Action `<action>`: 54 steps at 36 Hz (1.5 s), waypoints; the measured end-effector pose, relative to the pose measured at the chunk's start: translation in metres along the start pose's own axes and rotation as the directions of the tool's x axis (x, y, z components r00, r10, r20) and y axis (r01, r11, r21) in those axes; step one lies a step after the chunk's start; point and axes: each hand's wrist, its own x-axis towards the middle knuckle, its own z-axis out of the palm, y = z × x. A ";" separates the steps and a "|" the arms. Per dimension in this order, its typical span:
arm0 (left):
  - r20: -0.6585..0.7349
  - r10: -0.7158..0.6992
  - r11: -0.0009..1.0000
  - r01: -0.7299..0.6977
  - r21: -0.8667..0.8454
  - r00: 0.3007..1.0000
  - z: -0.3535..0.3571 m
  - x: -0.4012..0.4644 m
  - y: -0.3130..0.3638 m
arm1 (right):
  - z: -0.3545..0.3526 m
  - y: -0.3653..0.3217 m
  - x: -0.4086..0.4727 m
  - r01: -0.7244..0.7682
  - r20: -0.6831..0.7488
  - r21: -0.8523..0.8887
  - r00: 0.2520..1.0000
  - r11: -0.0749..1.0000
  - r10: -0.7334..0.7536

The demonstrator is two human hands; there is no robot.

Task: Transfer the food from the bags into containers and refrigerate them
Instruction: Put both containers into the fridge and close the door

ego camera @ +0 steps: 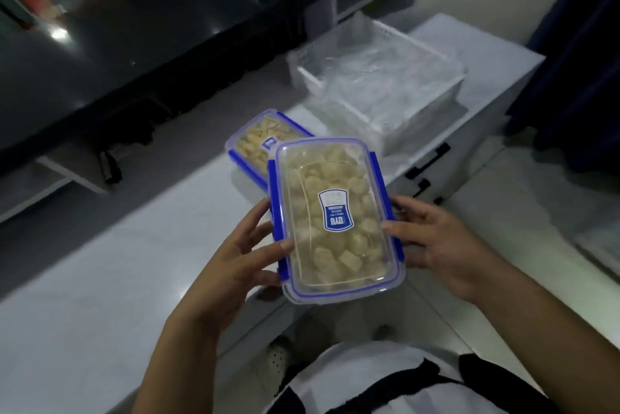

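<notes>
A clear lidded container (332, 222) with blue clips, full of pale food chunks, is lifted above the white counter (117, 279). My left hand (241, 262) grips its left edge, thumb on the lid. My right hand (436, 246) holds its right edge, thumb on the lid rim. A second lidded container (255, 141) with yellowish food pieces lies on the counter just behind it, partly hidden.
A white box lined with crumpled clear plastic bags (379, 78) stands at the back right on a white cabinet (483, 105) with black handles. A dark glossy shelf (134, 44) runs along the back. My shoe shows below on the floor.
</notes>
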 end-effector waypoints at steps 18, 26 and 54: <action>0.568 -0.250 0.926 0.022 0.377 0.784 0.272 0.172 -0.003 | -0.227 0.030 -0.121 0.121 -0.521 0.328 0.850 0.937 0.073; 0.728 -0.385 0.890 0.019 0.456 0.567 0.378 0.261 -0.003 | -0.293 0.021 -0.132 0.209 -0.681 0.351 0.726 0.913 0.096; 0.755 -0.555 0.776 -0.109 0.621 0.349 0.792 0.398 0.017 | -0.496 0.002 -0.171 0.627 -0.940 0.340 0.238 0.701 0.243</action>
